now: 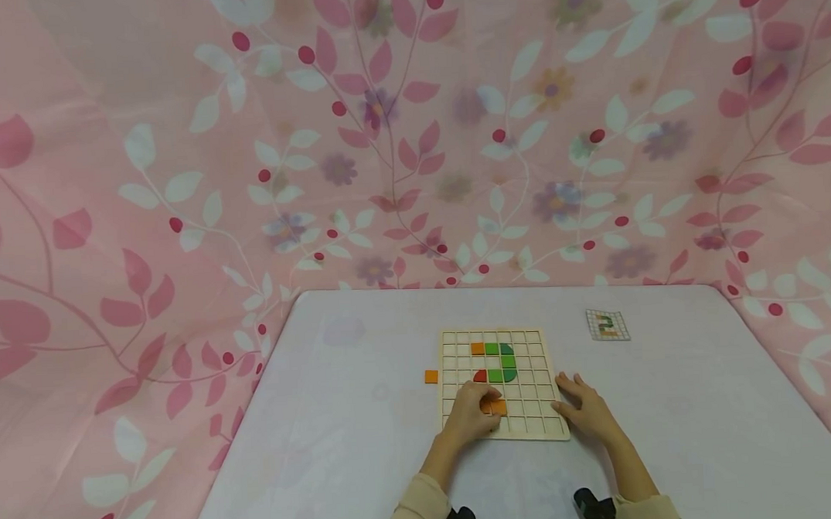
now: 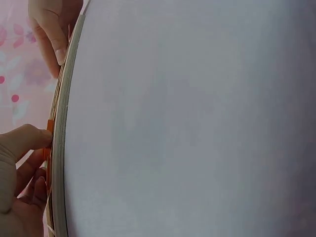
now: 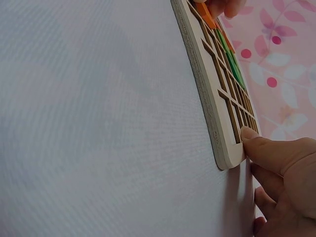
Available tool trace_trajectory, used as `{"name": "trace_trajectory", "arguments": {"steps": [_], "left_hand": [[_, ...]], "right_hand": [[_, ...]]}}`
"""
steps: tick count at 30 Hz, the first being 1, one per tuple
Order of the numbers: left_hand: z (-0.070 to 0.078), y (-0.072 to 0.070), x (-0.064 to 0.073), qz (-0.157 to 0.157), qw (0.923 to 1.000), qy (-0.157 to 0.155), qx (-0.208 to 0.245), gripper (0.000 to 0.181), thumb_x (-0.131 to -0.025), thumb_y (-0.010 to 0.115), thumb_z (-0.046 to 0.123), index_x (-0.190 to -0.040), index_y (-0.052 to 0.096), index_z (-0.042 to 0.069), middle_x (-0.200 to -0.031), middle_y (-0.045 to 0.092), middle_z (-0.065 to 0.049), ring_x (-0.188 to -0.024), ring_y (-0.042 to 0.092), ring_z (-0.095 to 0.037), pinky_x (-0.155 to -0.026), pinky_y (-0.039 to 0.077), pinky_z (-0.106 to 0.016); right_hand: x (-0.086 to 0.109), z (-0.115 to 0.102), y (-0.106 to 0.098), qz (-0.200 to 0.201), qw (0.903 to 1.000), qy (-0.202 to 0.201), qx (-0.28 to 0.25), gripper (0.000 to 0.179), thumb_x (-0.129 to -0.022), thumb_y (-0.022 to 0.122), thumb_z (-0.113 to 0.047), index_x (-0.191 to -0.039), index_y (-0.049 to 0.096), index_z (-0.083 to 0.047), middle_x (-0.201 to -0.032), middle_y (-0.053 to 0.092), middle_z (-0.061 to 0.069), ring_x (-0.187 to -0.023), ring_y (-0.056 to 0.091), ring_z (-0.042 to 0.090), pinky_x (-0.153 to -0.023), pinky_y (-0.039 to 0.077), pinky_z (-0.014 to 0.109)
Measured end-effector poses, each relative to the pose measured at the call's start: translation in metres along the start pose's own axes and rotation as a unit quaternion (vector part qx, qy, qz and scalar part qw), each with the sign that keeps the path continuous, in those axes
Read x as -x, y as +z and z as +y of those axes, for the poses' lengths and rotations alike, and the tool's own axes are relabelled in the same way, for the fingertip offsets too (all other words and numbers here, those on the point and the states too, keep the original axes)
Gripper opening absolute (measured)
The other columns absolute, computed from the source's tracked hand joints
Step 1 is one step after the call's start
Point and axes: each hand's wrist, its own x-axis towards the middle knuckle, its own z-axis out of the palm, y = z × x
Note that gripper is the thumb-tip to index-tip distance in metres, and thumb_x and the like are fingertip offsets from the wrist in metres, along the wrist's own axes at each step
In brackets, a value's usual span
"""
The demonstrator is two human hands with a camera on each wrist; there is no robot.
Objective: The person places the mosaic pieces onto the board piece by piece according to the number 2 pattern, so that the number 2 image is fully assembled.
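Observation:
A pale wooden grid board (image 1: 532, 386) lies on the white table. Set in it are an orange square (image 1: 477, 349), several green tiles (image 1: 507, 361) and a red rounded tile (image 1: 480, 375), in a curved row. Nearer the front edge, my left hand (image 1: 470, 418) pinches an orange tile (image 2: 48, 152) at the board's surface, beside another orange tile (image 1: 499, 408). Its fingers partly hide these tiles. At the board's right edge my right hand (image 1: 589, 413) holds the rim, with the thumb (image 3: 261, 148) on top and the other fingers beside the edge.
A loose orange square (image 1: 431, 376) lies against the board's left side. Toward the back right is a small pattern card (image 1: 608, 325) with a grid and a coloured figure. The white tabletop (image 1: 353, 432) reaches back to a pink floral curtain (image 1: 412, 174).

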Motion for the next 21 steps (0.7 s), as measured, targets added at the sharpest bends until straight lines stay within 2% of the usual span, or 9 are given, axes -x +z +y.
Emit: {"name": "trace_trajectory", "arguments": {"steps": [6, 13, 18, 21], "left_hand": [[-0.0013, -0.0044, -0.0014, -0.007, 0.9996, -0.027, 0.007, 0.021, -0.071, 0.077, 0.007, -0.092, 0.074, 0.008, -0.087, 0.07, 0.003, -0.083, 0.05, -0.007, -0.075, 0.041, -0.018], [-0.0045, -0.0055, -0.0027, 0.0, 0.9996, -0.026, -0.009, 0.017, -0.071, 0.08, 0.012, -0.087, 0.076, 0.011, -0.082, 0.068, 0.006, -0.081, 0.05, -0.006, -0.073, 0.041, -0.017], [-0.004, -0.0036, -0.0032, 0.004, 0.9996, -0.027, 0.004, 0.015, -0.071, 0.081, 0.012, -0.085, 0.077, 0.011, -0.079, 0.067, 0.006, -0.079, 0.049, -0.005, -0.07, 0.039, -0.017], [-0.0038, -0.0029, -0.0014, 0.019, 0.9995, -0.018, 0.018, 0.019, -0.07, 0.081, 0.01, -0.088, 0.076, 0.009, -0.084, 0.069, 0.004, -0.081, 0.052, -0.007, -0.072, 0.041, -0.018]], "right_hand": [[-0.0002, -0.0006, 0.0, 0.002, 1.0, -0.003, 0.004, 0.055, -0.084, 0.067, -0.009, -0.129, 0.044, 0.016, -0.136, 0.039, 0.031, -0.13, 0.02, 0.055, -0.102, 0.013, 0.068], [-0.0003, 0.0002, -0.0004, 0.001, 1.0, -0.002, 0.002, 0.056, -0.084, 0.066, -0.009, -0.129, 0.044, 0.016, -0.136, 0.038, 0.031, -0.13, 0.02, 0.055, -0.103, 0.012, 0.068], [0.0, -0.0023, -0.0014, -0.003, 1.0, 0.005, -0.003, 0.056, -0.085, 0.066, -0.009, -0.129, 0.044, 0.016, -0.137, 0.037, 0.031, -0.131, 0.019, 0.055, -0.103, 0.011, 0.067], [-0.0004, -0.0024, -0.0011, -0.005, 1.0, 0.006, -0.002, 0.056, -0.085, 0.066, -0.01, -0.129, 0.044, 0.016, -0.137, 0.037, 0.031, -0.131, 0.019, 0.055, -0.103, 0.011, 0.067]]}}
